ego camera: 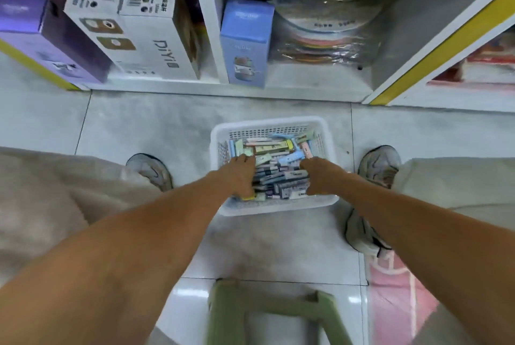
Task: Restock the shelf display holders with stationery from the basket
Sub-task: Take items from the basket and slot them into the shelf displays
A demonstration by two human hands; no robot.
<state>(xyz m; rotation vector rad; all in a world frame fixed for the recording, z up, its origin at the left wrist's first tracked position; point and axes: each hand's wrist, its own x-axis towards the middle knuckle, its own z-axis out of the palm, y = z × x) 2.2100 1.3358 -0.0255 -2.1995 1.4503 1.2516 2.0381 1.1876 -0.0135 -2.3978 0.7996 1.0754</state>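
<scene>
A white plastic basket point(320, 127) sits on the floor tiles between my feet, filled with several small stationery packs point(278, 177) in blue, green, pink and purple. My left hand point(239, 177) reaches into the basket's left side, its fingers curled down into the pile around some packs, and a yellow pack point(248, 197) shows at its near edge. In the right side, my right hand point(320, 177) also curls its fingers into the packs, beside a light blue pack point(292, 156). Both sets of fingertips are hidden in the pile. No display holders are in view.
The bottom shelf point(211, 85) runs across the top, holding a purple box point(41, 38), a white box point(133, 24), a blue box point(245, 43) and wrapped coloured rolls point(328, 32). A green stool point(267, 314) stands near me. My shoes point(150, 169) flank the basket.
</scene>
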